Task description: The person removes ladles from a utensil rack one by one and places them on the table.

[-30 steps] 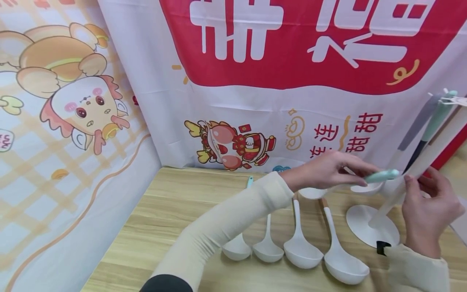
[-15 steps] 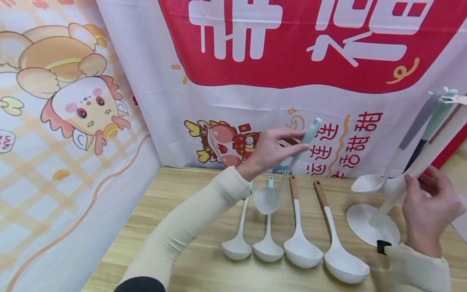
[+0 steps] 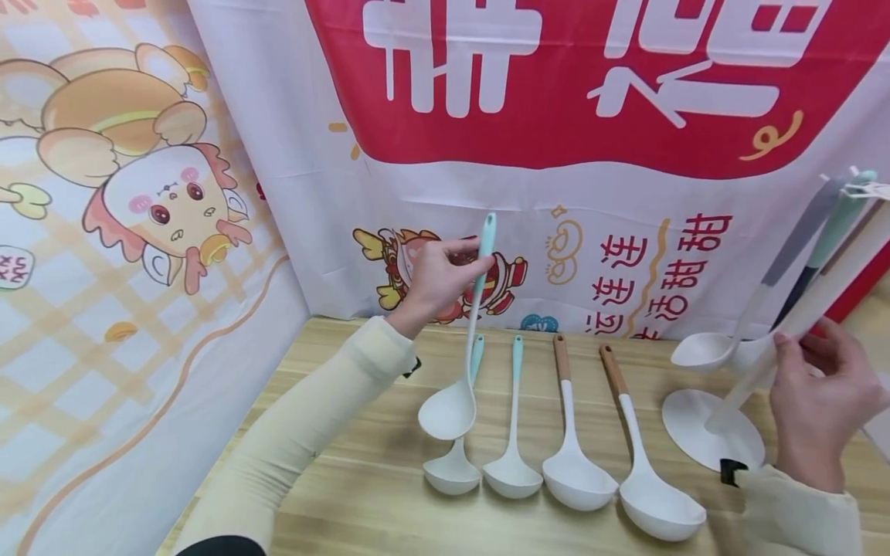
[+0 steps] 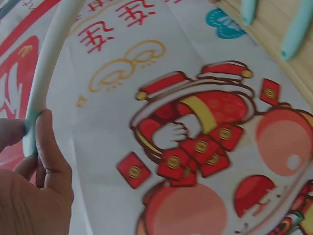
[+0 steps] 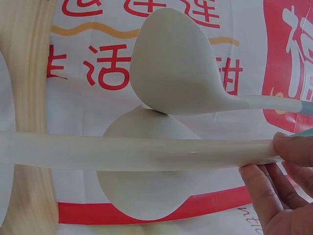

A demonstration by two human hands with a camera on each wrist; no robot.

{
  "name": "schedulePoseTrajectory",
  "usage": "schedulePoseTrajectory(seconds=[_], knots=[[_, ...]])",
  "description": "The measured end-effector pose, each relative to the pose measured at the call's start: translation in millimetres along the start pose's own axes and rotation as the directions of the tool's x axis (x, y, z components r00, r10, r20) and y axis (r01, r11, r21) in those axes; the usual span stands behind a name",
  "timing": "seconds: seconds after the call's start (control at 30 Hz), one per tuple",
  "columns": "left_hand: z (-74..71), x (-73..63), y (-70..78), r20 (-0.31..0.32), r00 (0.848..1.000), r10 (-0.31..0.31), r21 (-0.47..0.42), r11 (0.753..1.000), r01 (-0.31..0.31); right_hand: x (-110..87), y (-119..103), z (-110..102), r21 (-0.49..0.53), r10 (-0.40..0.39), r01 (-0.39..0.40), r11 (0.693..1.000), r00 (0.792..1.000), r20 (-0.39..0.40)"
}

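Observation:
My left hand [image 3: 441, 278] pinches the mint handle of a white ladle [image 3: 447, 411]. The ladle hangs bowl-down above the table, its bowl overlapping the leftmost lying ladle [image 3: 452, 475] in the head view. In the left wrist view, thumb and fingers close on the handle [image 4: 30, 134]. At the right, my right hand [image 3: 820, 386] grips the white pole of a utensil stand [image 3: 709, 444]. The right wrist view shows thumb and fingers about that pole [image 5: 205, 154], with a hanging ladle [image 5: 176, 63] behind it. Grey and mint handles hang from the stand's top.
Beside the leftmost ladle lie another mint-handled ladle [image 3: 513, 477] and two larger wooden-handled ones [image 3: 579, 483], bowls toward me. They rest on a wood-grain table [image 3: 313, 409]. A printed cloth [image 3: 299, 193] hangs behind the table's far edge.
My left hand has carried the mint-handled ladle leftward from beside the stand to above the leftmost lying ladle, turning it bowl-down. My right hand has stayed on the pole.

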State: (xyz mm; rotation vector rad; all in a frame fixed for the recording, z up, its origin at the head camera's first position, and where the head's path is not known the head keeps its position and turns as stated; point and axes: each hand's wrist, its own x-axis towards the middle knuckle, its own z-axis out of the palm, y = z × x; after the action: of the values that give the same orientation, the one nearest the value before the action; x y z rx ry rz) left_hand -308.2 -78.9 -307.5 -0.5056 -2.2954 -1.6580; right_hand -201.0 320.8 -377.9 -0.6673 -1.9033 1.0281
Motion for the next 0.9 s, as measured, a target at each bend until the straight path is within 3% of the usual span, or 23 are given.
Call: schedulePoseTrajectory(seconds=[0.2, 0.3, 0.43, 0.53, 0.9], knots=[[-19.1, -7.4, -27.3, 0.010, 0.984, -0.179, 0.145, 0.974, 0.175, 0.3, 2, 0, 0.001, 0.005, -0.005, 1.000, 1.000, -0.004], [-28.1, -12.7, -41.9, 0.026, 0.960, -0.278, 0.179, 0.946, 0.270, 1.7, 6, 1, -0.006, -0.007, 0.006, 1.000, 1.000, -0.010], [-36.8, -20.2, -61.3, 0.073, 0.926, -0.372, 0.204, 0.914, 0.351, 4.5, 9, 2, -0.006, -0.019, 0.019, 1.000, 1.000, -0.013], [-39.8, -25.7, -77.5, 0.101, 0.910, -0.403, 0.247, 0.896, 0.369, 6.0, 10, 2, -0.003, -0.025, 0.025, 1.000, 1.000, -0.013], [-38.1, -36.1, -123.2, 0.120, 0.879, -0.460, 0.364, 0.845, 0.392, 9.7, 15, 4, 0.026, -0.048, 0.048, 0.998, 0.999, -0.026]])
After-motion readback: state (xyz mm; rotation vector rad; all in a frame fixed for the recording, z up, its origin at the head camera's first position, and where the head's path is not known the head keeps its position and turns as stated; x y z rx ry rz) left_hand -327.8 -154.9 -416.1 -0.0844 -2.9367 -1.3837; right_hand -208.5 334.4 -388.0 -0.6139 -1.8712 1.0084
